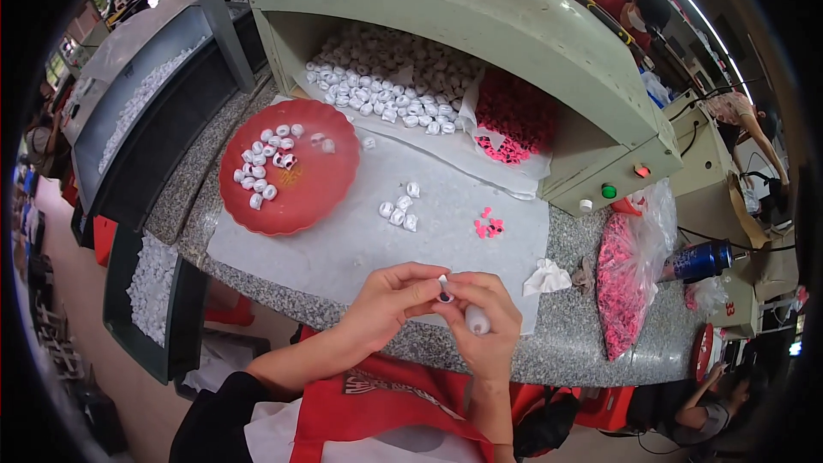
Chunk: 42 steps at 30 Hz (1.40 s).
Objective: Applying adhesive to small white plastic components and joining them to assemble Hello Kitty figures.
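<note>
Above the near edge of the white paper sheet (326, 261), my left hand (384, 302) and my right hand (487, 324) meet, fingertips pinching a small white piece with a dark round spot (445, 296). A white, round-ended object (477, 320), perhaps a small bottle, is tucked in my right palm; most of it is hidden. Beyond my hands lie a small group of white rounded pieces (397, 216) and a few pink bits (490, 228). To the left, a red scalloped plate (296, 213) holds several white pieces, a few showing dark and pink insides.
A pale green cabinet (480, 13) shelters a heap of white pieces (377, 77) and a bag of pink bits (510, 120). Crumpled tissue (547, 277), a plastic bag of pink bits (624, 283) and a blue can (701, 261) stand right. A dark green bin (176, 317) sits left.
</note>
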Tool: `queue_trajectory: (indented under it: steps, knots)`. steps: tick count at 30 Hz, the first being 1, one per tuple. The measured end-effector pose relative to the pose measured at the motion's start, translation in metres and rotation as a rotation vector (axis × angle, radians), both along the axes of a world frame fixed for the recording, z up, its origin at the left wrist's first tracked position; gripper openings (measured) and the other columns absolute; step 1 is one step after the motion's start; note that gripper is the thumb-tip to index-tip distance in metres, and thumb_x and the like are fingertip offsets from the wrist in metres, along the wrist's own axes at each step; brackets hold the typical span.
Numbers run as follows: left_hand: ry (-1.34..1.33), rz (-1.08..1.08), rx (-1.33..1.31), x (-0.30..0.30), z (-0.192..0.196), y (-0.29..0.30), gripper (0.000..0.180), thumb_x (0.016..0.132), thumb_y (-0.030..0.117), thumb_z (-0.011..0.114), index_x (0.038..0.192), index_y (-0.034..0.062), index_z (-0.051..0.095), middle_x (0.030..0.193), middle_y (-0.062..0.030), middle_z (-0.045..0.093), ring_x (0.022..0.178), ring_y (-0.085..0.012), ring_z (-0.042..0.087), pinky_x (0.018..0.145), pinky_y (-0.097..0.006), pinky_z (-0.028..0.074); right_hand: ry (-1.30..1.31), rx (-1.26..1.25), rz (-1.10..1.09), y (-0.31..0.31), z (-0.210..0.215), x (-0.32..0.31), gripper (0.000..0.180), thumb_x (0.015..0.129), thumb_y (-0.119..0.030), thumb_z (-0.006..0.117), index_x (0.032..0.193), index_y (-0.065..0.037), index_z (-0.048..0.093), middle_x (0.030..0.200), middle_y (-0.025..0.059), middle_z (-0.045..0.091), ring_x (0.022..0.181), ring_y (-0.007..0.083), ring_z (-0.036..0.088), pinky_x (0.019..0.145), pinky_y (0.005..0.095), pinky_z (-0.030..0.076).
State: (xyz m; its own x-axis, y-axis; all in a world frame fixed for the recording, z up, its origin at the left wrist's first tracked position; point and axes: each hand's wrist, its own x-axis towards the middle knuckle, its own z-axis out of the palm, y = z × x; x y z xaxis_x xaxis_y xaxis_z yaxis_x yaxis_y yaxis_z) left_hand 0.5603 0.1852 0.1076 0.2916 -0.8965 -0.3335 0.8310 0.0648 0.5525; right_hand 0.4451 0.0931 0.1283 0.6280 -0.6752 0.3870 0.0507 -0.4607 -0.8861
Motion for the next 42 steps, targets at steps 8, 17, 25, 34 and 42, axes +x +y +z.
queue_trajectory:
  steps: [8, 17, 25, 34, 42]
  knots:
    - [-0.769, 0.052, -0.215, -0.002, 0.002, 0.010, 0.029, 0.074, -0.006, 0.061, 0.102, -0.0023, 0.054, 0.083, -0.0091, 0.061, 0.078, -0.0145, 0.062, 0.068, -0.024, 0.051, -0.205, 0.685, 0.157, 0.000, -0.008, -0.009, 0.017, 0.069, 0.007, 0.065, 0.083, 0.003, 0.060, 0.087, 0.0148, 0.060, 0.065, 0.0137, 0.056, 0.053, 0.0221, 0.046]
    - [-0.888, 0.029, -0.063, 0.007, 0.002, 0.010, 0.021, 0.075, -0.002, 0.062, 0.096, -0.0025, 0.058, 0.084, -0.0112, 0.064, 0.076, -0.0126, 0.062, 0.065, -0.024, 0.051, -0.203, 0.800, 0.135, 0.003, -0.021, 0.001, 0.015, 0.071, 0.004, 0.065, 0.085, 0.002, 0.060, 0.082, 0.0120, 0.061, 0.061, 0.0107, 0.054, 0.050, 0.0204, 0.044]
    - [-0.761, 0.143, -0.052, 0.006, -0.016, 0.016, 0.022, 0.077, -0.004, 0.059, 0.098, -0.0038, 0.056, 0.085, -0.0120, 0.063, 0.077, -0.0144, 0.062, 0.067, -0.025, 0.051, -0.141, 0.830, 0.134, 0.007, -0.030, 0.016, 0.012, 0.073, 0.002, 0.063, 0.085, 0.002, 0.060, 0.082, 0.0115, 0.062, 0.061, 0.0103, 0.054, 0.052, 0.0208, 0.043]
    - [-1.276, 0.449, 0.304, 0.093, -0.036, 0.031, 0.024, 0.074, -0.003, 0.061, 0.098, 0.0008, 0.059, 0.091, -0.0060, 0.061, 0.071, -0.0111, 0.060, 0.064, -0.023, 0.048, -0.048, 0.755, -0.136, 0.012, -0.058, 0.053, 0.013, 0.073, -0.002, 0.063, 0.083, 0.001, 0.054, 0.083, 0.0109, 0.058, 0.057, 0.0126, 0.054, 0.050, 0.0233, 0.046]
    - [-2.196, 0.217, 0.320, 0.062, -0.059, -0.049, 0.025, 0.068, 0.003, 0.062, 0.092, 0.0079, 0.063, 0.092, -0.0069, 0.054, 0.075, -0.0227, 0.055, 0.059, -0.033, 0.046, -0.179, 0.665, -0.109, 0.003, -0.050, 0.010, 0.034, 0.073, 0.007, 0.055, 0.100, -0.005, 0.037, 0.091, 0.0073, 0.043, 0.074, 0.0149, 0.053, 0.060, 0.0267, 0.049]
